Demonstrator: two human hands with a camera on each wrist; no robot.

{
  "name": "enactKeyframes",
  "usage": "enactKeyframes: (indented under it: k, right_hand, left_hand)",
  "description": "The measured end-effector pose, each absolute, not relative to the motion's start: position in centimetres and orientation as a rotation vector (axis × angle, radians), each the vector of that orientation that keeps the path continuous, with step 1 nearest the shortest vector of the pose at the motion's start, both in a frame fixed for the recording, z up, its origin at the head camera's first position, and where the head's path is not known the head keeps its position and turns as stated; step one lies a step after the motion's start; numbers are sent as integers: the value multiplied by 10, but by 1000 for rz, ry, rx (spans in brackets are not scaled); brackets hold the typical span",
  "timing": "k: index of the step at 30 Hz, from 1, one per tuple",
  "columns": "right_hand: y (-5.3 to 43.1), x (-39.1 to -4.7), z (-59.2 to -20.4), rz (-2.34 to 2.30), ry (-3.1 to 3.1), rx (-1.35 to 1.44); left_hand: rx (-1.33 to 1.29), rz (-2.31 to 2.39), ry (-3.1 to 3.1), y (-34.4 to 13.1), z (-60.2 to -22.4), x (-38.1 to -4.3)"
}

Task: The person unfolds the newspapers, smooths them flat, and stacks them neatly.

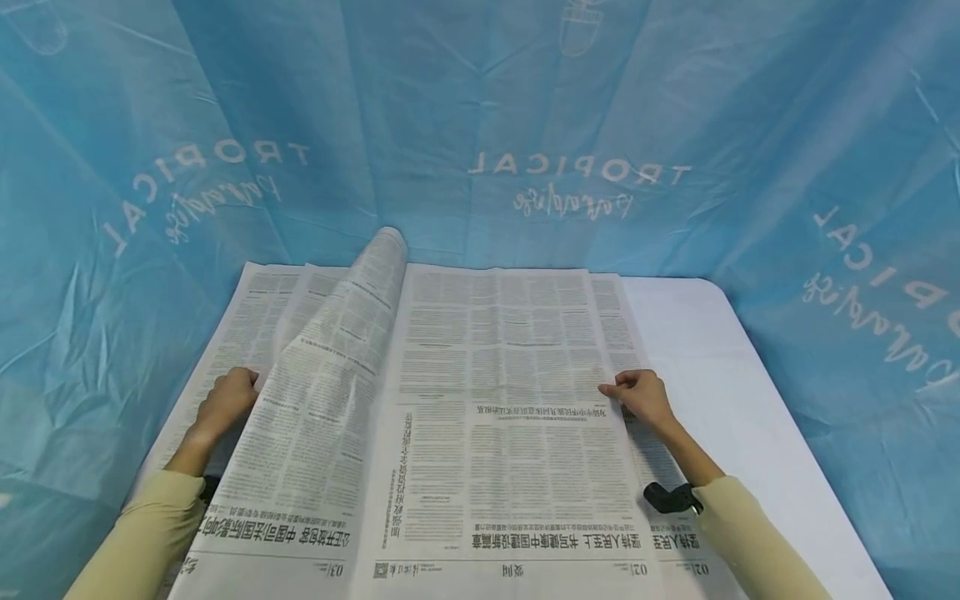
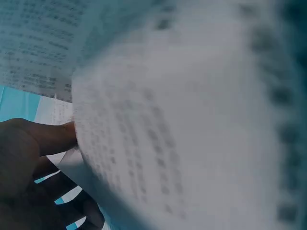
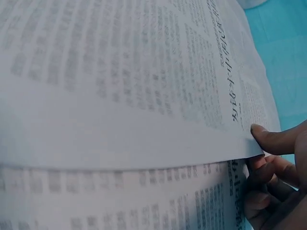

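Note:
A newspaper (image 1: 510, 367) lies spread open, its print upside down in the head view. Its left page (image 1: 307, 417) is lifted and curls over towards the middle, with a rolled fold at the far end. At that page's outer edge, my left hand (image 1: 228, 402) pinches the paper; the left wrist view shows the thumb (image 2: 60, 138) against the sheet and the other fingers below. My right hand (image 1: 641, 396) pinches the right page's outer edge, thumb (image 3: 273, 140) on top and fingertips underneath. More printed sheets (image 1: 615, 312) lie under this one.
The white table (image 1: 697, 358) shows to the right of the papers. Blue curtain (image 1: 480, 108) with mirrored "Tropical Paradise" lettering hangs behind and on both sides, close to the table's far edge. A black wrist strap (image 1: 671, 498) sits on the right forearm.

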State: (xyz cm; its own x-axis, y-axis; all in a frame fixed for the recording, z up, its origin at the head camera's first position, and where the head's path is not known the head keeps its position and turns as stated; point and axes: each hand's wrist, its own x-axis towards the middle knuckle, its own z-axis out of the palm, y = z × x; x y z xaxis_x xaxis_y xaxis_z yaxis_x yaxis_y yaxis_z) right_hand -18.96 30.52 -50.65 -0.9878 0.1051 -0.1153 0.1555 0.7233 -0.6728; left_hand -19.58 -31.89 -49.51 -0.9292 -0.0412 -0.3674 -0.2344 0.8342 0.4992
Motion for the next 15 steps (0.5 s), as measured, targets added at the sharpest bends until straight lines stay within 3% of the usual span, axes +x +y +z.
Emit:
enactKeyframes:
  k: [15]
  right_hand:
    - [316, -190, -505, -1119, 2864, 209]
  left_hand:
    - [-205, 749, 2749, -333, -490, -196]
